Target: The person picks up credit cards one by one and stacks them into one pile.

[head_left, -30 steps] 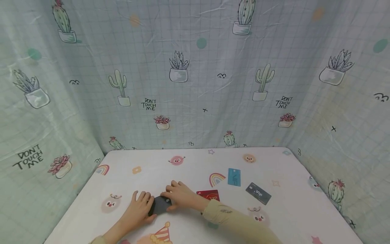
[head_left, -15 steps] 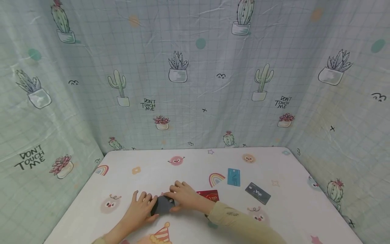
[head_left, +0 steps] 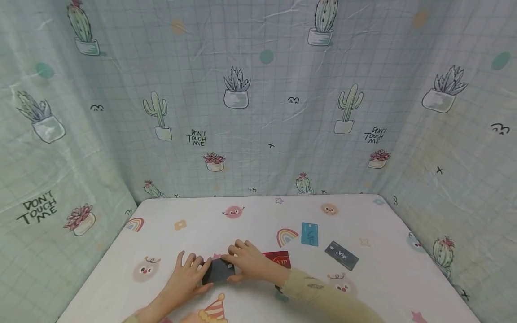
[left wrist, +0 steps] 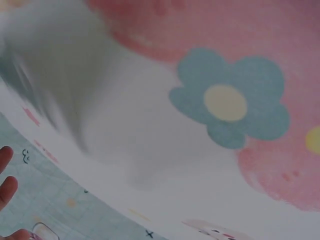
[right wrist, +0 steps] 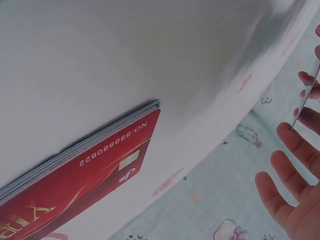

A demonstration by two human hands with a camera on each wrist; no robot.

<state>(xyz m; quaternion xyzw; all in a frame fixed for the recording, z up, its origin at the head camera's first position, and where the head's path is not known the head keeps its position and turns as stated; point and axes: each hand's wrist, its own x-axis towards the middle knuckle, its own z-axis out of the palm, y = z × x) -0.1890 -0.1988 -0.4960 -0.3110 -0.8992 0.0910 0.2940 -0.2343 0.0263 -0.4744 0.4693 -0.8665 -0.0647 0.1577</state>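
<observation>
A dark grey card (head_left: 220, 271) is held between both hands, low over the table in the head view. My left hand (head_left: 183, 277) grips its left end, forefinger on the far edge and thumb on the near edge. My right hand (head_left: 248, 262) pinches the right end the same way, near a small chip on the card. In the right wrist view the card shows as a thin edge (right wrist: 306, 97) at the right hand's fingertips. Only a few left fingertips (left wrist: 7, 189) show in the left wrist view. Under the right wrist lies a stack of cards with a red VIP card (right wrist: 107, 170) on top.
On the white patterned table (head_left: 161, 244), a blue VIP card (head_left: 309, 234) and a dark grey VIP card (head_left: 341, 255) lie to the right, beyond the red one. A cactus-print curtain (head_left: 258, 121) hangs behind the table and at both sides.
Both hands have shifted slightly to the right together, with the dark card between them. The cards on the table stay where they were.
</observation>
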